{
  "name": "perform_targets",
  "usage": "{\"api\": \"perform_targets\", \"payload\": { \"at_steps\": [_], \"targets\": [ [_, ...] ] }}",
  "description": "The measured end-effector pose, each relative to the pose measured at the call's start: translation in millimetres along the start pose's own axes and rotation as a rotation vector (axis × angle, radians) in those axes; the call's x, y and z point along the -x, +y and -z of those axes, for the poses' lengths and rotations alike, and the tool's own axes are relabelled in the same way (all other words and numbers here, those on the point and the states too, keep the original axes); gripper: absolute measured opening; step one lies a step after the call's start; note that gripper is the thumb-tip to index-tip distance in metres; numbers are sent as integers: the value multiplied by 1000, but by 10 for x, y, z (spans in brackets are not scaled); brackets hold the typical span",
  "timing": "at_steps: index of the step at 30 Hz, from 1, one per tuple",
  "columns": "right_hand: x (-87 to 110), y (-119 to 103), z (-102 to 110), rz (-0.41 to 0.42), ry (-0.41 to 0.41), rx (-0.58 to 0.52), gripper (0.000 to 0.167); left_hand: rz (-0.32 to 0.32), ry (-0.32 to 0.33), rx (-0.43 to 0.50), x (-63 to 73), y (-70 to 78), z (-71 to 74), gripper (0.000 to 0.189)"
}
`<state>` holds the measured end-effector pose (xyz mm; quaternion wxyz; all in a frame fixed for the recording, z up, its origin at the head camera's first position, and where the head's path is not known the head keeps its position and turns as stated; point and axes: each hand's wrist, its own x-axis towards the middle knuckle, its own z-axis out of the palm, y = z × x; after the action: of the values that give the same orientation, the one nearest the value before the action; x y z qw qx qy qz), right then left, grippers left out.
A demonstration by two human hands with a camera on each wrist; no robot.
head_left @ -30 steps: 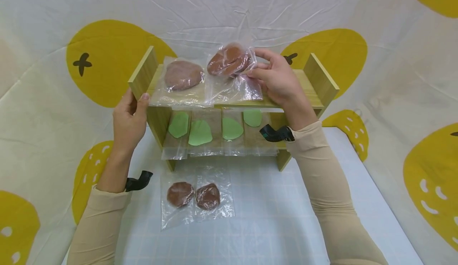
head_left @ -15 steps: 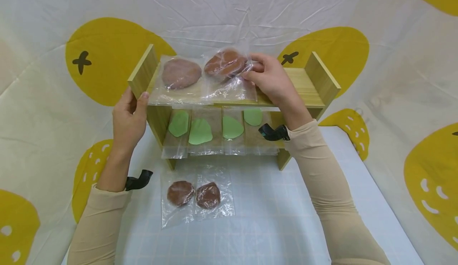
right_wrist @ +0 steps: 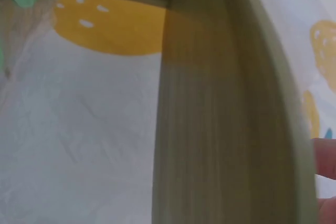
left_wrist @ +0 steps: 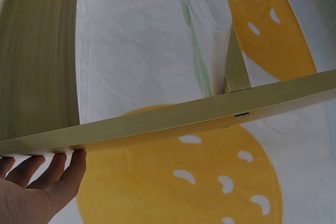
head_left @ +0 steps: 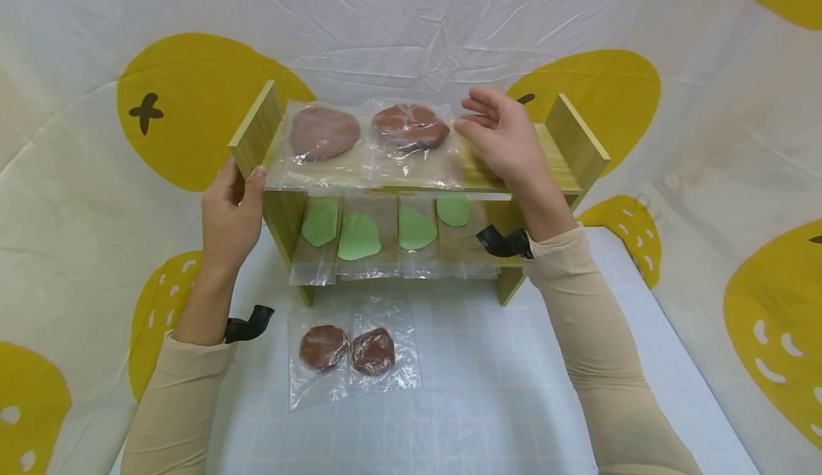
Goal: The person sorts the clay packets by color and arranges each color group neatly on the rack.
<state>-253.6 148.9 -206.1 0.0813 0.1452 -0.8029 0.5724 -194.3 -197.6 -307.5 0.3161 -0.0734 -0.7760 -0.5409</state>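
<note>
Pale wood forms a two-tier shelf unit [head_left: 559, 165] that stands on a light blue checked tablecloth [head_left: 475, 389]. On its top board lie two clear plastic bags side by side, their near edges meeting: the pinkish-brown patty [head_left: 325, 133] is in the bag beside the left side panel [head_left: 258, 127], and the glossier reddish-brown patty [head_left: 409, 127] is in the bag nearer the middle. The right hand [head_left: 504, 136] hovers just beside that second bag, fingers loosely bent and holding nothing; whether its thumb touches the plastic I cannot tell. The left hand [head_left: 229, 218] grips the unit's left side panel, thumb at the front edge and fingers around the outside, and the left wrist view shows the fingertips against the wood. On the lower tier, four flat green pieces [head_left: 359, 237] show inside a row of clear bags whose ends reach past the front edge. On the cloth before the unit lie two more bagged lumps, a rounded brown one [head_left: 324, 347] and a more angular brown one [head_left: 373, 351], close together. Beige sleeves [head_left: 578, 318] cover both forearms, and behind everything hangs a white curtain [head_left: 385, 40] printed with yellow fruit.
</note>
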Motion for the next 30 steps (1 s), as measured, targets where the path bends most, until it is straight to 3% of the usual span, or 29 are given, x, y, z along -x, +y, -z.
{"api": "perform_targets", "payload": {
  "at_steps": [4,10,15,30],
  "targets": [
    [155,-9,41,53,19,-152,54,4,0,1,-1,-1,-2,38],
    [454,4,64,153,-26,-329,47,17,-1,-8,-3,2,3,39],
    [668,57,53,186,-68,-385,44,18,4,-8,1,4,-2,38],
    [1125,353,-24,222,-158,-368,44,3,10,-9,8,7,-7,38]
  ]
}}
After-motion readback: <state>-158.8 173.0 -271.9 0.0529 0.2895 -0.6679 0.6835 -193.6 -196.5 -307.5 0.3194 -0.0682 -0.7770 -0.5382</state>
